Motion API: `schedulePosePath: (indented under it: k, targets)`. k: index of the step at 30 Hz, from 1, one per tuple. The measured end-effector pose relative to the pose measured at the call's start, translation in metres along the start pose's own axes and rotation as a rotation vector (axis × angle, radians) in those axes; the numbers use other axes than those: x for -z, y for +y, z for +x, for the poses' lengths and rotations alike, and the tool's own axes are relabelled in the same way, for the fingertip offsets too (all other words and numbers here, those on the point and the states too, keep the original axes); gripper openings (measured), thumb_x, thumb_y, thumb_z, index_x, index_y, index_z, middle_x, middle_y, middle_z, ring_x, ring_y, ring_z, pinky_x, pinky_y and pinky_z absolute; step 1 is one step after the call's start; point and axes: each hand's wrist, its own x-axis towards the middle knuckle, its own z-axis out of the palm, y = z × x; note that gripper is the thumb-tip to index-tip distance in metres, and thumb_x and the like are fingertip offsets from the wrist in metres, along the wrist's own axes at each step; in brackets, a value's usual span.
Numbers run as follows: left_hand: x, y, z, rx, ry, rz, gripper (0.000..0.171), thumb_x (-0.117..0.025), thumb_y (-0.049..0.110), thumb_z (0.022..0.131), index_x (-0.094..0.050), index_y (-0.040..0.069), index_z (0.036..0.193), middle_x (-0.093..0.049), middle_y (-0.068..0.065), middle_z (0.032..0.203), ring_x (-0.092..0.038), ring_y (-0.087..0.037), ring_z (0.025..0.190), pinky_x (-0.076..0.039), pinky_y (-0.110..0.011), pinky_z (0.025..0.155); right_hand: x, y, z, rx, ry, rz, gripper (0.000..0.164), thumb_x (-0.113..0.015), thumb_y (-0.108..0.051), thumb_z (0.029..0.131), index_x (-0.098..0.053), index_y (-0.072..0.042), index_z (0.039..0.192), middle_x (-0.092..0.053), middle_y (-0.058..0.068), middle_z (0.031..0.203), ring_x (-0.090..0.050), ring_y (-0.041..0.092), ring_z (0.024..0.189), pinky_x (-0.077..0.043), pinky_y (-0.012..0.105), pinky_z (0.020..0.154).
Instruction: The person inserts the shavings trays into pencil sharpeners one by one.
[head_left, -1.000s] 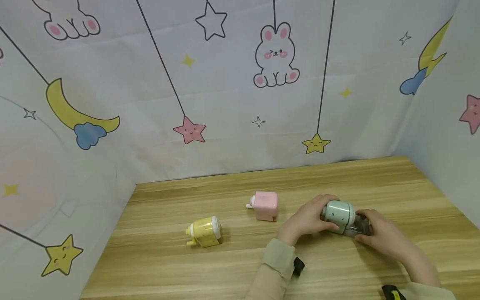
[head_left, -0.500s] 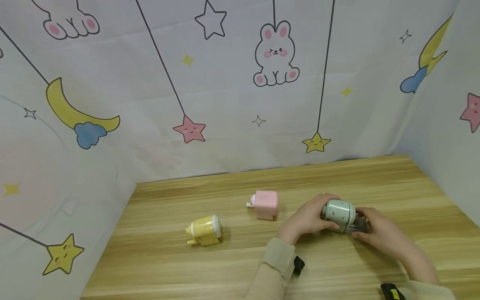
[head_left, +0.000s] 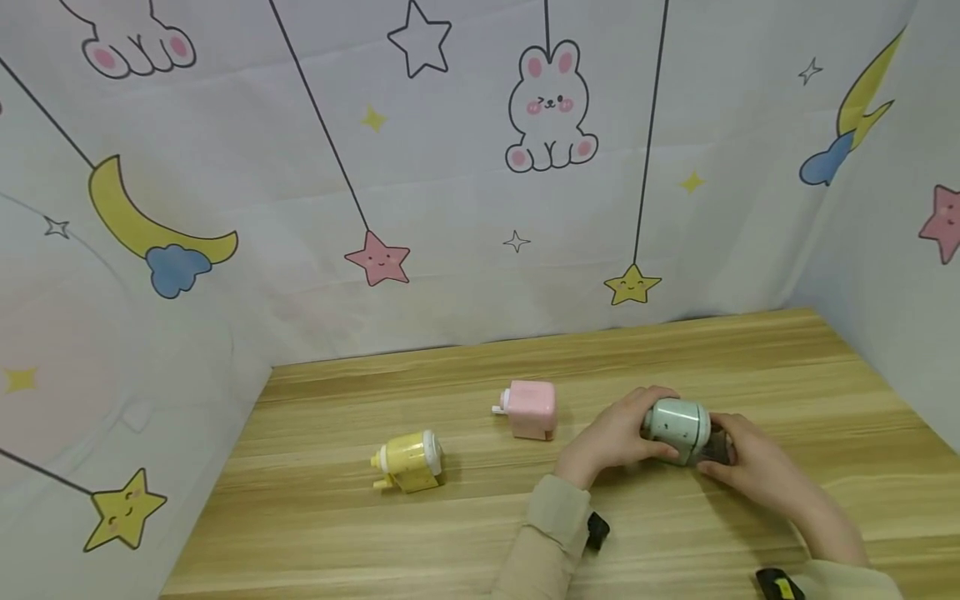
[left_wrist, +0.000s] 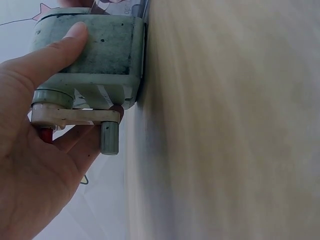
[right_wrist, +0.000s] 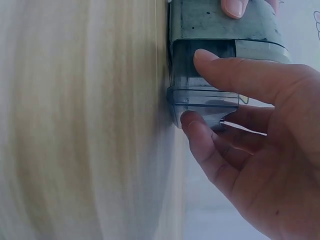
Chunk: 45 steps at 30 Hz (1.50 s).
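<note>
A pale green hand-crank pencil sharpener (head_left: 677, 422) lies on the table's right half, between both hands. My left hand (head_left: 617, 433) grips its body from the crank side, with the thumb (left_wrist: 70, 44) across the speckled casing. The crank handle (left_wrist: 109, 137) sticks out near the palm in the left wrist view. On the other side, my right hand (head_left: 761, 462) pinches the clear shavings drawer (right_wrist: 202, 96), which is partly inside the casing. In the right wrist view the thumb lies along the drawer and other fingers sit at its outer end.
A pink pencil sharpener (head_left: 532, 410) stands left of the hands, its crank pointing left. Farther left and nearer is a yellow pencil sharpener (head_left: 409, 462). The wood-grain table (head_left: 337, 542) meets printed cloth walls (head_left: 450, 192) at the back and sides.
My right hand has shifted slightly left, and the clear drawer has slid farther into the green sharpener. The left hand keeps its grip in the same place.
</note>
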Motion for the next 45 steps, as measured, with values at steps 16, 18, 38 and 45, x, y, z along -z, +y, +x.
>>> schedulePosePath:
  k: [16, 18, 38, 45]
  targets:
    - [0.001, 0.002, -0.002, -0.002, 0.001, 0.012, 0.068, -0.072, 0.035, 0.072, -0.039, 0.023, 0.13, -0.05, 0.004, 0.121, -0.043, 0.0, 0.098, -0.04, -0.016, 0.083, -0.007, -0.005, 0.004, -0.005, 0.02, 0.012, 0.066, -0.076, -0.022, 0.069, -0.045, 0.009, 0.118, -0.056, 0.022, 0.101, -0.045, 0.018, 0.068, -0.04, 0.034, 0.055]
    - [0.002, 0.002, -0.002, 0.0, 0.001, 0.008, 0.068, -0.072, 0.034, 0.072, -0.039, 0.023, 0.13, -0.05, 0.004, 0.12, -0.043, 0.0, 0.098, -0.04, -0.016, 0.083, -0.008, -0.005, 0.005, -0.001, 0.023, 0.018, 0.067, -0.076, -0.021, 0.069, -0.044, 0.009, 0.12, -0.057, 0.022, 0.1, -0.046, 0.018, 0.069, -0.041, 0.034, 0.055]
    - [0.0, -0.001, -0.002, -0.007, 0.007, 0.005, 0.068, -0.073, 0.034, 0.071, -0.04, 0.023, 0.129, -0.051, 0.004, 0.119, -0.043, 0.0, 0.097, -0.04, -0.016, 0.081, -0.012, -0.006, 0.007, 0.051, 0.028, 0.084, 0.084, -0.077, -0.007, 0.064, -0.027, 0.002, 0.132, -0.055, 0.027, 0.106, -0.055, 0.022, 0.078, -0.049, 0.042, 0.062]
    - [0.0, -0.002, -0.002, -0.012, 0.008, 0.001, 0.066, -0.072, 0.033, 0.071, -0.041, 0.023, 0.129, -0.05, 0.005, 0.12, -0.043, 0.0, 0.098, -0.04, -0.016, 0.082, -0.016, -0.009, 0.012, 0.03, 0.026, 0.089, 0.085, -0.077, -0.008, 0.065, -0.023, 0.001, 0.131, -0.054, 0.032, 0.104, -0.054, 0.034, 0.087, -0.047, 0.051, 0.068]
